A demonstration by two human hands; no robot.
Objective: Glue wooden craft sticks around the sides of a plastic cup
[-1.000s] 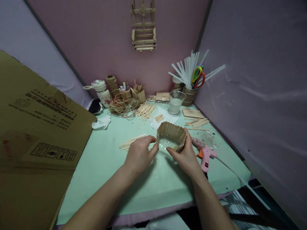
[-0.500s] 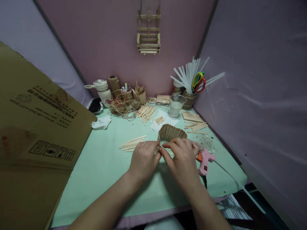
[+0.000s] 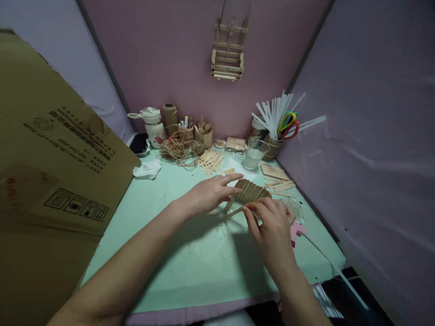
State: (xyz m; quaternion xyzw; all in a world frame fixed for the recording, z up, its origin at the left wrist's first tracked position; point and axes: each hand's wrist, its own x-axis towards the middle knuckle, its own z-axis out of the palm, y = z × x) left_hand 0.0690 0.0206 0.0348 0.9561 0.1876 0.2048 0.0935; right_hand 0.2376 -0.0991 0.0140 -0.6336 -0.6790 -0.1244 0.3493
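Note:
A small curved holder made of wooden sticks (image 3: 251,190) stands on the pale green table (image 3: 204,253), a little right of the middle. My right hand (image 3: 272,222) is closed round its near side, and a single wooden stick (image 3: 234,212) pokes out leftward from under those fingers. My left hand (image 3: 212,192) reaches in from the left with fingers stretched out, the fingertips touching the holder's left edge. A pink glue gun (image 3: 296,231) lies just right of my right hand, mostly hidden by it.
Along the back wall stand a white flask (image 3: 152,129), a twine spool and tangle (image 3: 178,149), loose wooden sticks (image 3: 212,158), a clear cup (image 3: 254,154) and a jar with white strips and scissors (image 3: 277,127). A cardboard sheet (image 3: 50,149) leans at left. A tissue (image 3: 147,170) lies near it.
The holder has been turned and tipped, so its clear inside no longer shows. My left hand has let go, opened and slid to the holder's left edge. The view has shifted left.

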